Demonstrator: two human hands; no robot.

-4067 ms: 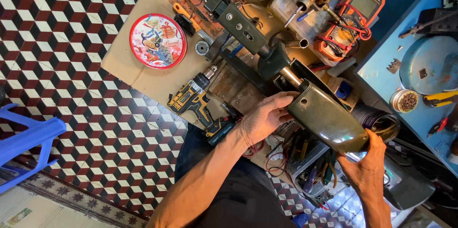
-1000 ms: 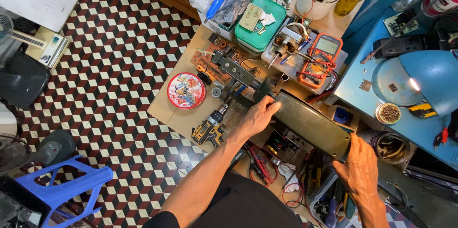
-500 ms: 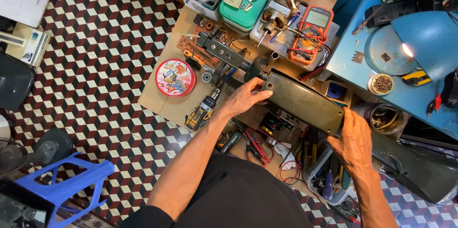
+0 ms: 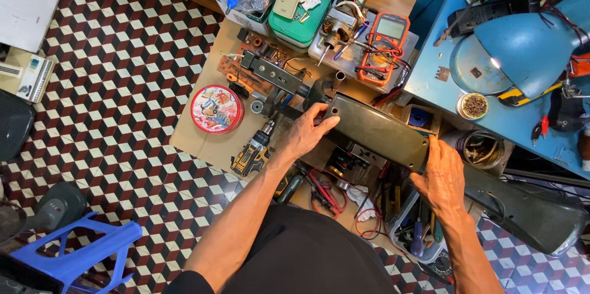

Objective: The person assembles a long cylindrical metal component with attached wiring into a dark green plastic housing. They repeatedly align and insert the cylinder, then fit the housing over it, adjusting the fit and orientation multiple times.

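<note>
both hands [image 4: 310, 132] gripping opposite ends of a long dark housing [image 4: 378, 132]

The person wears a plain black top with short sleeves; one sleeve edge shows at the bottom of the view, above the left elbow. Both forearms are bare down to the wrists. The left hand [image 4: 305, 134] and the right hand [image 4: 442, 178] carry no gloves, rings or watch.
</note>
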